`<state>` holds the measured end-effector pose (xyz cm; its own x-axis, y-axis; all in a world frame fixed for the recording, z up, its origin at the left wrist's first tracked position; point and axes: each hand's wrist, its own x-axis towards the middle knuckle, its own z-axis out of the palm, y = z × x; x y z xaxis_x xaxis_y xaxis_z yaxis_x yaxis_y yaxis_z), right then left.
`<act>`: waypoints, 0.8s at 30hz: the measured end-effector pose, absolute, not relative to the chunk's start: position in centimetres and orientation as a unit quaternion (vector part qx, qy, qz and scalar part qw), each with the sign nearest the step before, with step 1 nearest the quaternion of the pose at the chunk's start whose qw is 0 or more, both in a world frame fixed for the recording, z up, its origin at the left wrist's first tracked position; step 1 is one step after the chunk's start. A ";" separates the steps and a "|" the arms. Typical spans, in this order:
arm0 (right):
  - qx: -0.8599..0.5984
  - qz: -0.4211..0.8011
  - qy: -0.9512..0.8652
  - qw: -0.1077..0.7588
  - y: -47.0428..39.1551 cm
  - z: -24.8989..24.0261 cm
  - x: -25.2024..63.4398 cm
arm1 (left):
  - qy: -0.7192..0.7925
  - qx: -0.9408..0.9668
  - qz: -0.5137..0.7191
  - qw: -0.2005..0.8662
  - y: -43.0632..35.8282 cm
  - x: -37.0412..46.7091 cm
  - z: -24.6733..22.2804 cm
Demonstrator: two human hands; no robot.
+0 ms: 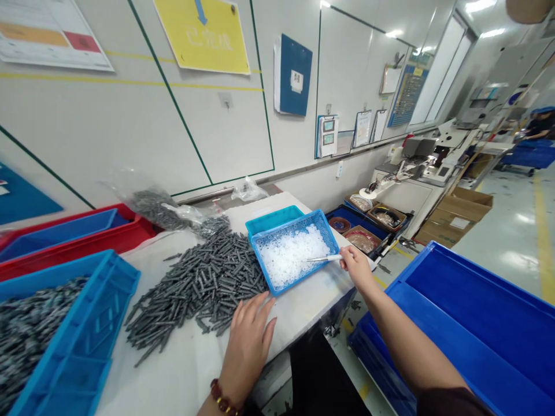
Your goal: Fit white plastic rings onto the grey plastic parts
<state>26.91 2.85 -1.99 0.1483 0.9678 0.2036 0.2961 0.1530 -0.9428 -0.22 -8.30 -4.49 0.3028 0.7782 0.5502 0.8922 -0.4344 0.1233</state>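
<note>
My right hand [356,267] pinches a pair of slim silver tweezers [321,259] by its pale end. The tips point left over small white translucent pieces [290,254] that lie in a blue plastic tray [277,289]. This tray is tilted and overlaps a teal tray [275,218] behind it. My left hand [249,332] holds nothing, its fingers apart, just below the tray's near left corner. Beside its fingertips spreads a heap of dark grey ridged rod-shaped parts [203,283] on the white tabletop [195,370].
At left, a blue bin [93,341] holds more grey parts, with a red bin [139,225] behind. Clear plastic bags [156,205] lie by the wall. Large blue bins [468,323] stand at right, near a cardboard box [451,216]. Farther right, a person [540,124] sits.
</note>
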 end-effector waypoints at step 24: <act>-0.494 0.431 -0.510 0.557 5.0 -2.6 22.5 | -0.491 -0.812 -0.298 0.106 -7.1 -1.1 -2.6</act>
